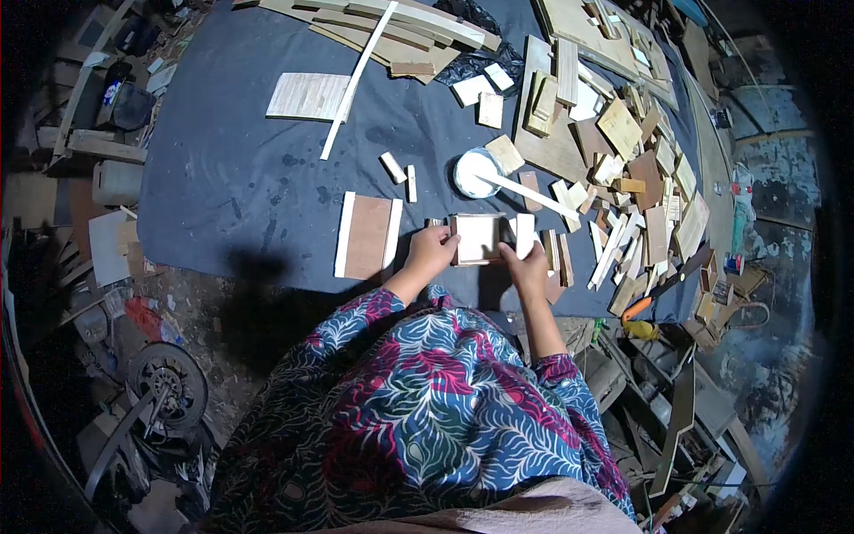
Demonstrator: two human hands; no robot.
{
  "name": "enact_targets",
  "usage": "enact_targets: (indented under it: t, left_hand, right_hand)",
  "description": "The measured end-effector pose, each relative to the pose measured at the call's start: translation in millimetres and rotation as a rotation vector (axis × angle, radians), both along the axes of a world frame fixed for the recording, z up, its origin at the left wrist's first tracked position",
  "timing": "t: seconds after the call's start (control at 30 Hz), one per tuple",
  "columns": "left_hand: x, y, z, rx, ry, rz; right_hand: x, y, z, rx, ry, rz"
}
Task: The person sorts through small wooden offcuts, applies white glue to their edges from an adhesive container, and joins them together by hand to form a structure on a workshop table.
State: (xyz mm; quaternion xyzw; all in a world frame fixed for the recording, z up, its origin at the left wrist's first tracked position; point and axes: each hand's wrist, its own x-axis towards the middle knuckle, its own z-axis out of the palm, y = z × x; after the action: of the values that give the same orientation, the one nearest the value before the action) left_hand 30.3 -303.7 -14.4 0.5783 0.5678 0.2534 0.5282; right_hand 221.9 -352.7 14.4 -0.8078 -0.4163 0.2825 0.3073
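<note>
A small shallow wooden box (478, 238) with a pale inside lies near the table's front edge. My left hand (429, 255) has its fingers closed on the box's left side. At the box's right end, my right hand (528, 267) grips a small pale wood block (525, 230) between thumb and fingers, with the thumb close to the box wall. Left of my left hand lies a brown panel (366, 237) with white strips along two sides. Beyond the box stands a white tub (473, 173) with a flat white stick (534, 198) lying across its rim.
Many wood offcuts (645, 169) are heaped on the right of the dark cloth-covered table (231, 178). An orange-handled tool (637, 309) lies at the front right edge. Long boards (391, 36) and a pale slatted piece (307, 95) lie toward the back. Two little blocks (392, 167) sit left of the tub.
</note>
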Motion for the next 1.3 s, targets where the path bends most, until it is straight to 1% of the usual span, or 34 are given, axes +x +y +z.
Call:
enact_targets:
  t: [0.03, 0.07, 0.1, 0.17, 0.2, 0.23, 0.33, 0.37, 0.4, 0.43, 0.5, 0.53, 0.57, 0.63, 0.67, 0.7, 0.73, 0.77, 0.83, 0.87, 0.93, 0.97, 1.03, 1.07, 1.1, 1.17, 1.2, 1.27, 1.3]
  left_hand:
    - [1.3, 0.1, -0.3, 0.017, 0.023, -0.022]
    - [2.5, 0.6, 2.1, 0.016, 0.023, -0.027]
    - [3.5, 1.3, 5.9, 0.005, 0.055, -0.036]
    - [5.9, 1.6, 4.9, -0.005, 0.087, -0.05]
    - [6.8, 1.1, 0.2, 0.038, 0.077, -0.015]
    - [7.4, 0.3, -4.2, 0.081, 0.067, 0.019]
    - [4.9, 0.5, 1.3, 0.073, 0.044, 0.042]
    - [4.2, 1.4, -0.9, 0.073, 0.046, 0.039]
    - [3.5, 3.7, -3.6, -0.005, 0.041, 0.013]
    - [2.8, 5.8, -6.2, -0.082, 0.036, -0.013]
    - [2.1, 6.3, -13.3, -0.079, 0.042, -0.007]
    - [2.4, 5.7, -16.7, -0.075, 0.043, 0.0]
    - [2.8, 5.5, -15.0, -0.074, 0.043, -0.003]
    - [3.4, 5.9, -8.1, -0.095, -0.024, 0.009]
    - [3.7, 5.8, -6.0, -0.095, -0.024, 0.006]
    - [4.0, 5.7, -3.7, -0.01, 0.012, -0.006]
    - [3.8, 5.6, -2.0, 0.074, 0.048, -0.017]
    - [2.9, 7.1, -2.0, 0.074, 0.048, -0.014]
    - [0.2, 11.7, -2.4, -0.002, 0.093, -0.077]
    - [-1.4, 11.7, -3.5, -0.003, 0.093, -0.071]
    - [-4.2, 10.4, -6.0, 0.081, 0.049, -0.026]
    - [-5.5, 10.7, -1.6, 0.078, 0.049, -0.021]
    - [-6.7, 12.8, 7.6, -0.066, -0.073, 0.041]
    - [-6.1, 13.5, 3.7, -0.066, -0.077, 0.042]
    - [-4.9, 14.9, -0.1, -0.061, -0.077, 0.035]
    - [-3.3, 16.5, -1.5, -0.054, -0.079, 0.025]
    - [-3.5, 17.4, 0.6, -0.058, -0.064, 0.004]
    - [-4.0, 18.1, 9.3, -0.063, -0.048, -0.015]
    - [-5.6, 17.3, 16.5, 0.091, 0.04, 0.017]
  right_hand:
    - [9.5, -4.4, -5.6, -0.032, -0.066, -0.018]
    - [3.2, -1.7, 20.0, -0.183, -0.217, -0.038]
    - [5.2, -3.9, 19.9, -0.184, -0.217, -0.044]
    - [14.3, -8.9, 17.5, -0.225, -0.372, -0.024]
    - [17.8, -11.4, 9.3, -0.175, -0.386, -0.038]
    - [21.1, -13.7, 4.6, -0.176, -0.385, -0.043]
    - [16.3, -13.3, 8.1, -0.158, -0.442, -0.04]
    - [10.6, -11.7, 16.9, -0.006, -0.69, 0.057]
    - [5.2, -10.3, 21.1, 0.151, -0.935, 0.156]
    - [1.5, -8.3, 18.9, 0.151, -0.932, 0.154]
    - [-8.3, -2.3, 17.2, 0.296, -0.486, 0.247]
    - [-15.8, -0.8, 17.1, 0.265, -0.343, 0.255]
    - [-20.5, 3.0, 11.5, 0.235, -0.137, 0.265]
    - [-40.8, 13.3, 26.6, 0.093, -0.073, 0.344]
    - [-48.3, 17.1, 28.2, 0.043, -0.071, 0.381]
    - [-53.3, 21.0, 28.5, -0.007, -0.07, 0.42]
    - [-54.5, 23.9, 17.2, -0.05, -0.042, 0.43]
    - [-56.0, 25.9, 14.2, -0.05, -0.042, 0.433]
    - [-58.6, 28.5, 10.1, -0.051, -0.006, 0.366]
    - [-60.2, 29.3, 12.5, -0.052, -0.005, 0.372]
    - [-61.8, 29.3, 19.5, -0.1, -0.036, 0.242]
    - [-61.8, 29.4, 21.6, -0.102, -0.035, 0.247]
    - [-60.5, 29.9, 24.4, -0.1, -0.024, 0.281]
    - [-60.2, 30.5, 24.1, -0.074, -0.101, 0.333]
    - [-59.8, 31.2, 21.8, -0.074, -0.105, 0.334]
    - [-60.6, 32.6, 11.2, 0.041, -0.213, 0.447]
    - [-61.9, 34.6, 5.6, 0.017, -0.166, 0.433]
    - [-59.5, 34.6, 5.0, 0.015, -0.188, 0.436]
    - [-60.2, 35.5, 7.5, 0.012, -0.206, 0.441]
